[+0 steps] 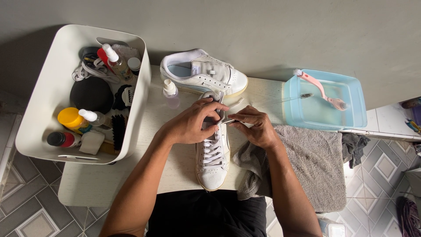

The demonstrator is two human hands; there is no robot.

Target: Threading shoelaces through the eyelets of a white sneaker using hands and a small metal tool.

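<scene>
A white sneaker (pixel 213 164) lies toe toward me on the small white table (pixel 87 184). My left hand (pixel 190 123) grips its tongue and upper laces. My right hand (pixel 258 127) pinches a lace end at the shoe's right side, by the top eyelets. A second white sneaker (pixel 206 74) rests on its side at the table's far edge, just beyond both hands.
A white bin (pixel 44 105) on the left holds spray bottles, brushes and a black cap. A small clear bottle (pixel 170 92) stands by the far shoe. A grey towel (pixel 315 162) lies right. A blue tub (pixel 324 103) of water holds a pink brush (pixel 320 90). Tiled floor below.
</scene>
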